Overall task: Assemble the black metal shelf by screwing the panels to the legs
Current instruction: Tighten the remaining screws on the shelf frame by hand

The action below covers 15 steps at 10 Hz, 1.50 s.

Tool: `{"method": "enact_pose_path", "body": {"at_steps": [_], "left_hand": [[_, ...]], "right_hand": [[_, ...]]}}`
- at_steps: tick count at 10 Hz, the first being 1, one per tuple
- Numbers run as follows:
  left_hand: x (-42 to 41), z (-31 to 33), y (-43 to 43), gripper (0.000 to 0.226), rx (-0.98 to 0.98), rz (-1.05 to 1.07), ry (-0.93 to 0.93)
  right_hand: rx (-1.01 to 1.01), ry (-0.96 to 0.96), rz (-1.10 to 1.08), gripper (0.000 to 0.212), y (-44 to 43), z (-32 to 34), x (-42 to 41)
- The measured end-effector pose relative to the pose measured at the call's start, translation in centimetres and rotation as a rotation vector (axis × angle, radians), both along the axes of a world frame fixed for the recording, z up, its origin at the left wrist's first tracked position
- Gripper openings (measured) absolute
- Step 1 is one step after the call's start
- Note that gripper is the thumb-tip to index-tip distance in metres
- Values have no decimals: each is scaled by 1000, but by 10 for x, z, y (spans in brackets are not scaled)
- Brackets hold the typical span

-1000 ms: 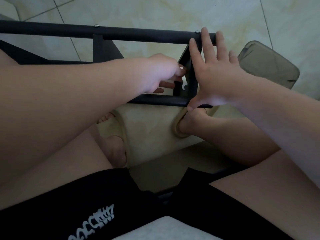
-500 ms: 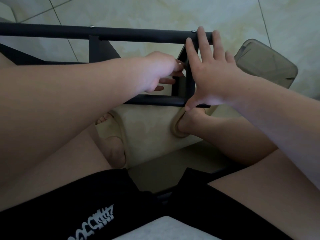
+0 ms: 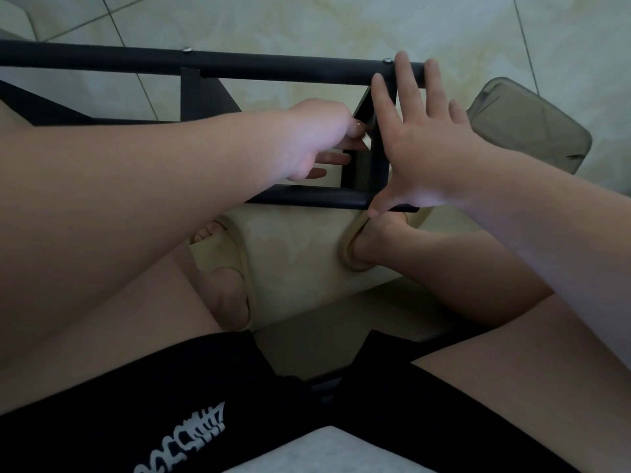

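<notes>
- Two hands work: my right hand (image 3: 423, 145) spread flat against the panel (image 3: 379, 165), my left hand (image 3: 317, 138) at its 9 o'clock pinching the panel's edge.
- Stiff, light-looking steel; I'd grip the leg (image 3: 273, 68).

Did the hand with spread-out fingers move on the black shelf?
No. The right hand stays put: fingertips still beside the end screw on the top bar, thumb still on the lower bar.

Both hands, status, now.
Left hand: fingers bunched against the black panel; whether they pinch anything cannot be told.
Right hand: open, fingers spread straight, pressing on the panel and the upper leg.
</notes>
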<state>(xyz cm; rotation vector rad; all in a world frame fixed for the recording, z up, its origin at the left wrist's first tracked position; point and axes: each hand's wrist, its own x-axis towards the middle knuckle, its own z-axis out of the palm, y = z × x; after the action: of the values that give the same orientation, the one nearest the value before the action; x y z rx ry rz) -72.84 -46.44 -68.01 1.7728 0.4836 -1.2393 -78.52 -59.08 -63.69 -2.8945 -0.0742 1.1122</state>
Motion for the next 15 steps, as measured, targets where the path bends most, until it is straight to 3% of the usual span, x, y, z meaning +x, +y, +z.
{"method": "enact_pose_path", "body": {"at_steps": [8, 15], "left_hand": [[-2, 1, 2, 14, -1, -134, 73], [5, -8, 15, 19, 98, -375, -33]], "right_hand": [[1, 14, 0, 154, 0, 1, 0], [4, 8, 6, 155, -1, -2, 0]]}}
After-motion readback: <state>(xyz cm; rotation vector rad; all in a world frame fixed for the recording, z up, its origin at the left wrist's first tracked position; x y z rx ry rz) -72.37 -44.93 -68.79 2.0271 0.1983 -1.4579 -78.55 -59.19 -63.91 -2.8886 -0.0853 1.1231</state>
